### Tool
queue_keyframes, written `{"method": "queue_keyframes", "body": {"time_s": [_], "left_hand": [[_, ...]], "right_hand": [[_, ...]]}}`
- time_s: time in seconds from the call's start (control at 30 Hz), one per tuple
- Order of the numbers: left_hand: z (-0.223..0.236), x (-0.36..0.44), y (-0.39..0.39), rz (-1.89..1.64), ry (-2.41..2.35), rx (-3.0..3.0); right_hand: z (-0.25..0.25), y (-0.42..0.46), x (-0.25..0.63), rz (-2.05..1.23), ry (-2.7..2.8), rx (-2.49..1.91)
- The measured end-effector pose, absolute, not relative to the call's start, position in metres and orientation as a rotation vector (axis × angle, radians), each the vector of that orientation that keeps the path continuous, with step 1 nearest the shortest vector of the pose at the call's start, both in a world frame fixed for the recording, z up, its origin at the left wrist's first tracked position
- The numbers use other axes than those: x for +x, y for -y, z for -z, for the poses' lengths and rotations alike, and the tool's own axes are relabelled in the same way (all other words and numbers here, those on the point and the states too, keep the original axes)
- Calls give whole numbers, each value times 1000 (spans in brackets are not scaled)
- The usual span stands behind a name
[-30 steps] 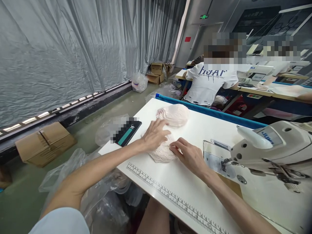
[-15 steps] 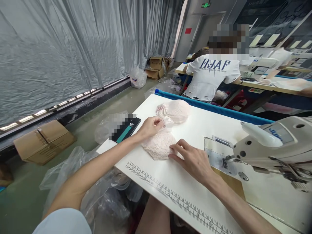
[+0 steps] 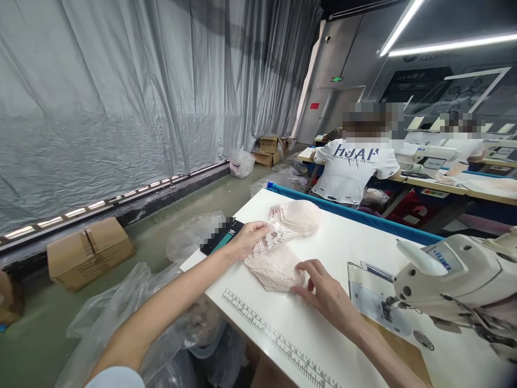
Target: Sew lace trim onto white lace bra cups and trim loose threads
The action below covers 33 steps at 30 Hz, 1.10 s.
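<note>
Lace (image 3: pixel 274 269) looks holey, kinda rounded on the table (image 3: pixel 343 231). Left hand (image 3: pixel 246 240) grip's pinching it, right hand (image 3: pixel 325 289) grip's parted; floral bit (image 3: pixel 272 238) now spreads wider.

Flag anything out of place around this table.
Crumpled clear plastic sprawls on the floor beside the table, which looks untidy. The dark flat item with a teal band lies right at the table's edge, where it might get knocked off.
</note>
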<state>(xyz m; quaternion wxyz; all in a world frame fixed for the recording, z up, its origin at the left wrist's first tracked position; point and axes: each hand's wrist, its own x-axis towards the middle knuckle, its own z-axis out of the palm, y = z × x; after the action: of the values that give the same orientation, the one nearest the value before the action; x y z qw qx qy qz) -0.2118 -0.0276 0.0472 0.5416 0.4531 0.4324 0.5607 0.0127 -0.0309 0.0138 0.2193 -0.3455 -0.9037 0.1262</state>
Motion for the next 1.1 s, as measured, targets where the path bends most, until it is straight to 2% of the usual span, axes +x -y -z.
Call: {"method": "queue_keyframes", "body": {"time_s": [0.4,0.67,0.8,0.97,1.1], "left_hand": [[-46,-195,52,-1228,-1105,1111],[-43,-194,55,-1344,-1027,991],[-54,-193,61,-1450,-938,866],[-72,-187,75,-1578,-878,774],[-75,-187,94,-1673,-940,700]], "right_hand": [[-29,33,10,-661,2147,-1040],[-28,32,-12,-1068,1697,-957],[-44,42,-14,-1253,1498,-877],[-74,87,34,-1437,1271,-845],[-84,134,125,-1282,1095,-1054]]}}
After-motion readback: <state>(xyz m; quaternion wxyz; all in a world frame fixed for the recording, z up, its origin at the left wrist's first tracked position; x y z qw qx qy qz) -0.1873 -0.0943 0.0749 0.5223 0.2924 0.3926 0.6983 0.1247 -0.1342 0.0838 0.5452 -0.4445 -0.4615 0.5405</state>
